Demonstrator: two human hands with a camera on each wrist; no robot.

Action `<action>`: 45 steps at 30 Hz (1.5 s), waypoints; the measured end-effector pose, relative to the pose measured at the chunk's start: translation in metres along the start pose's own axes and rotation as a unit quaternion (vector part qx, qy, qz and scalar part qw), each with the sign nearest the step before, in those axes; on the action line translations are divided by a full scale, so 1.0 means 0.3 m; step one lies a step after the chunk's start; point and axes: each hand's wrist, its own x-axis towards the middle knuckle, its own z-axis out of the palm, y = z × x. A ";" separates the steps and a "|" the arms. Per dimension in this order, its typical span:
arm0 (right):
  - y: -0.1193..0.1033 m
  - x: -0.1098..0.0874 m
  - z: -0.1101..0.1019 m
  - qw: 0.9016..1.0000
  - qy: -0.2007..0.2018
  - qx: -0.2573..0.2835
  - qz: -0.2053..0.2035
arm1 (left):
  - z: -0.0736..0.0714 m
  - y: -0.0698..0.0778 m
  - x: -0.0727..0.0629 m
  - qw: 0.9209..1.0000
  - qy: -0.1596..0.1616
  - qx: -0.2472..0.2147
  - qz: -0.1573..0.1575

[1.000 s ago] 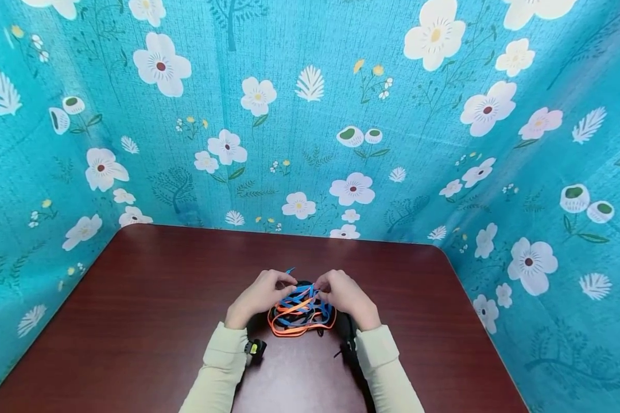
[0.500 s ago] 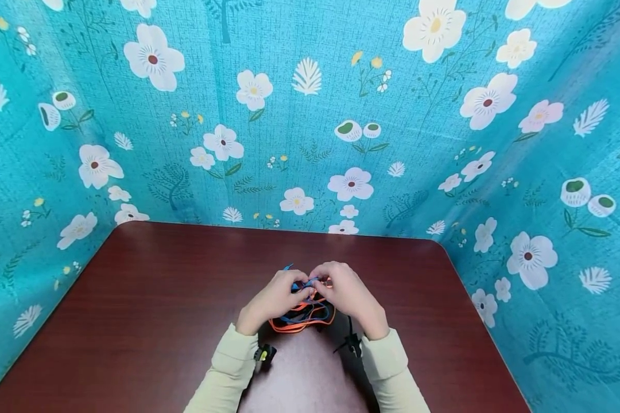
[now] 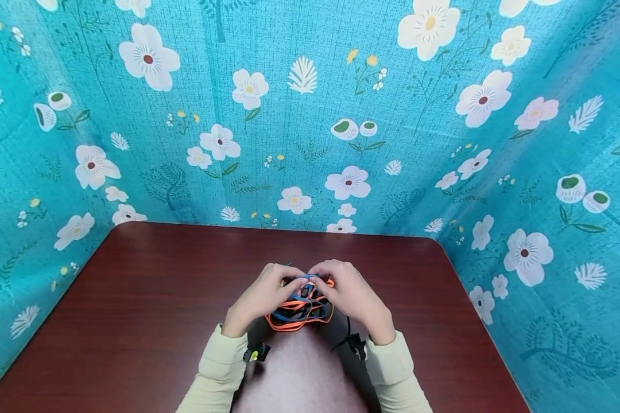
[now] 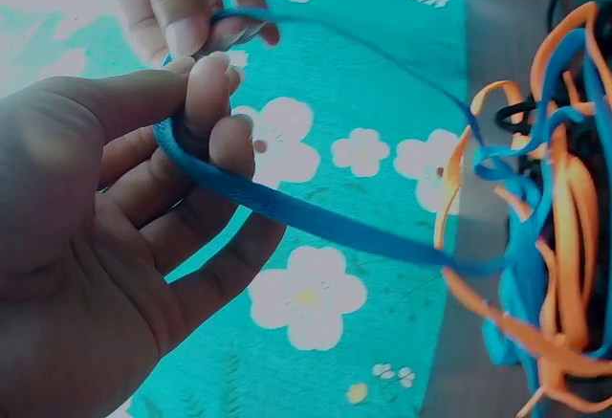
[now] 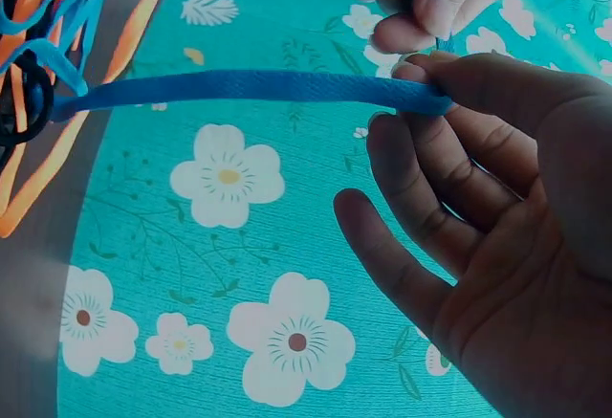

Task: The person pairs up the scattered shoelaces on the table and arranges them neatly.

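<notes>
A flat blue lace [image 4: 316, 225] runs up from a tangle of orange and blue laces with black parts among them. My left hand [image 3: 262, 293] pinches this lace between thumb and fingertips, as the left wrist view shows. Close beside it, my right hand [image 3: 352, 292] pinches the blue lace [image 5: 258, 86] between thumb and index finger, its other fingers spread below. The two hands' fingertips nearly meet above the tangle. An orange lace [image 3: 289, 328] loops along the near side of the tangle. What the black parts belong to is hard to tell.
The tangle lies on a dark red-brown table [image 3: 186, 269]. A blue flowered curtain [image 3: 268, 149] hangs behind the table and along its sides. Small dark devices [image 3: 257, 352] sit at both wrists.
Both hands have closed in toward each other over the tangle, and the blue lace is now lifted and pinched between them. The head view has shifted slightly.
</notes>
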 end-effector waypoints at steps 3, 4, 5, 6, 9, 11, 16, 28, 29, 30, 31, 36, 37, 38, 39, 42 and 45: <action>-0.010 -0.005 -0.007 1.000 0.001 0.000 0.001 | -0.022 0.003 -0.011 1.000 0.015 -0.006 -0.001; -0.012 -0.007 -0.011 1.000 0.002 0.002 0.002 | -0.029 0.003 -0.014 1.000 0.021 -0.008 -0.001; -0.013 -0.009 -0.014 1.000 0.004 0.003 0.002 | -0.037 0.003 -0.017 1.000 0.026 -0.011 0.000; -0.014 -0.011 -0.017 1.000 0.005 0.003 0.002 | -0.045 0.003 -0.020 0.999 0.033 -0.012 0.005; -0.012 -0.018 -0.026 1.000 0.014 -0.004 0.001 | -0.068 0.007 -0.031 0.998 0.055 -0.009 0.010; -0.010 -0.022 -0.030 1.000 0.020 -0.009 0.000 | -0.082 0.011 -0.039 0.998 0.068 -0.008 0.011; -0.008 -0.032 -0.050 0.999 0.028 -0.018 0.007 | -0.119 0.023 -0.061 0.995 0.102 0.000 0.004; 0.005 -0.066 -0.130 0.997 0.057 -0.033 0.034 | -0.210 0.038 -0.120 0.983 0.184 0.022 0.003; 0.008 -0.068 -0.135 0.997 0.060 -0.033 0.034 | -0.216 0.036 -0.125 0.981 0.191 0.018 0.005; 0.012 -0.071 -0.139 0.997 0.063 -0.033 0.034 | -0.223 0.034 -0.130 0.980 0.197 0.015 0.008; 0.017 -0.074 -0.142 0.997 0.067 -0.033 0.032 | -0.229 0.032 -0.136 0.978 0.206 0.016 0.009; 0.029 -0.088 -0.164 0.996 0.080 -0.034 0.032 | -0.256 0.014 -0.162 0.967 0.251 0.035 0.011; 0.030 -0.091 -0.168 0.995 0.082 -0.035 0.032 | -0.261 0.008 -0.166 0.965 0.259 0.039 0.011; 0.031 -0.093 -0.172 0.995 0.083 -0.036 0.034 | -0.266 0.002 -0.170 0.963 0.266 0.040 0.013; 0.034 -0.095 -0.175 0.995 0.084 -0.037 0.035 | -0.270 -0.002 -0.172 0.961 0.272 0.040 0.016; 0.045 -0.100 -0.182 0.994 0.089 -0.040 0.040 | -0.282 -0.017 -0.179 0.957 0.286 0.040 0.024; 0.059 -0.103 -0.185 0.994 0.092 -0.040 0.045 | -0.292 -0.025 -0.187 0.955 0.294 0.038 0.026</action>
